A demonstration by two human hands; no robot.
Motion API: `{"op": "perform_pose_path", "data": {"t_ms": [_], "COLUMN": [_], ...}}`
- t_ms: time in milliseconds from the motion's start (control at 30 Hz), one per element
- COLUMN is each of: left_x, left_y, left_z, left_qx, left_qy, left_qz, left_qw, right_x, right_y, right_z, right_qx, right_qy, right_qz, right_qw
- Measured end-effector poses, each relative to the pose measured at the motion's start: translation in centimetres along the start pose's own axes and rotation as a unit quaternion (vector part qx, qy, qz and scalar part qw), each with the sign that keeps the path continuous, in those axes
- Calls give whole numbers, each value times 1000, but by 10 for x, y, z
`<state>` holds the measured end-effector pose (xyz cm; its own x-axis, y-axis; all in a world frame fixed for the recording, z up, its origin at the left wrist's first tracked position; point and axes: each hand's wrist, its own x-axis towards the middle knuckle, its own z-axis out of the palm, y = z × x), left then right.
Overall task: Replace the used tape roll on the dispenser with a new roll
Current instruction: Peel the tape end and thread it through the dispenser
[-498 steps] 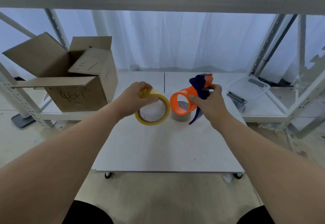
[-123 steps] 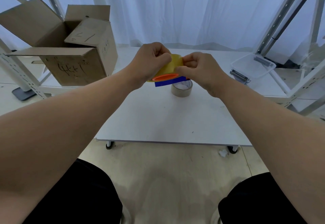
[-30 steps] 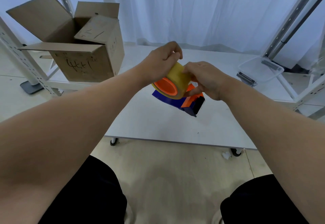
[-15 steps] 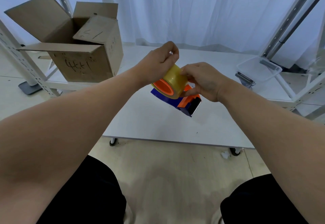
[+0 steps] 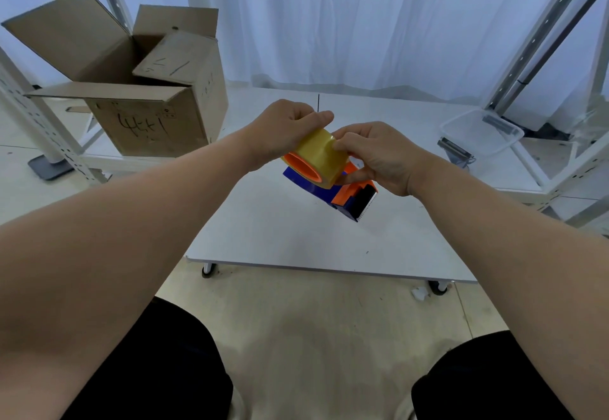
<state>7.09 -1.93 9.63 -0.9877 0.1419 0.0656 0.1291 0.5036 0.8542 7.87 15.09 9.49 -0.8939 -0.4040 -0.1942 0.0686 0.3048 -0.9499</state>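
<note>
Fingers [image 5: 341, 146] pinch roll [image 5: 321, 156] (on dispenser [image 5: 349, 200]); left hand [image 5: 283, 129], right hand [image 5: 379, 156] gripping.

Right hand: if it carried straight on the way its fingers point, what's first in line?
The yellow tape roll on the dispenser: the right hand points left, its fingertips touching the roll. Just past it, probably the left hand gripping the same roll, though depth is unclear.

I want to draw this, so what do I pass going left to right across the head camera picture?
An open brown cardboard box → left hand → yellow tape roll held between both hands → right hand → clear plastic tub.
</note>
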Motion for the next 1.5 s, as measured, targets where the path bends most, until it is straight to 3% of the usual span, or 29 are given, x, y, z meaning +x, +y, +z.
{"op": "perform_pose_path", "data": {"t_ms": [200,333,433,533,700,800,900,1133,1233,1500], "left_x": [2,4,3,2,1,0,1,-1,-2,-4], "left_y": [5,4,0,-1,3,3,6,17,18,20], "left_z": [4,2,0,-7,-8,-5,1,11,12,13], "left_qx": [48,25,19,-82,-170,-164,-146,-8,57,103], "left_qy": [19,7,-10,-21,-16,-17,1,50,34,-4], "left_qz": [-9,-76,-110,-115,-88,-68,-18,121,160,121], "left_qw": [999,997,994,990,981,984,989,991,985,987], "right_x": [1,4,3,2,0,-3,-1,2,2,5], "right_y": [-1,-3,2,10,14,14,11,12,13,16], "right_z": [0,-3,-8,-10,-21,-25,-22,-20,-24,-26], "right_qx": [-8,-132,-235,-290,-227,-197,-187,-129,-109,-144], "right_qy": [38,133,67,18,28,19,67,100,93,112], "right_qz": [-6,-93,-102,-104,-88,-80,-128,-149,-155,-127], "right_qw": [999,978,964,951,970,977,972,975,977,975]}}
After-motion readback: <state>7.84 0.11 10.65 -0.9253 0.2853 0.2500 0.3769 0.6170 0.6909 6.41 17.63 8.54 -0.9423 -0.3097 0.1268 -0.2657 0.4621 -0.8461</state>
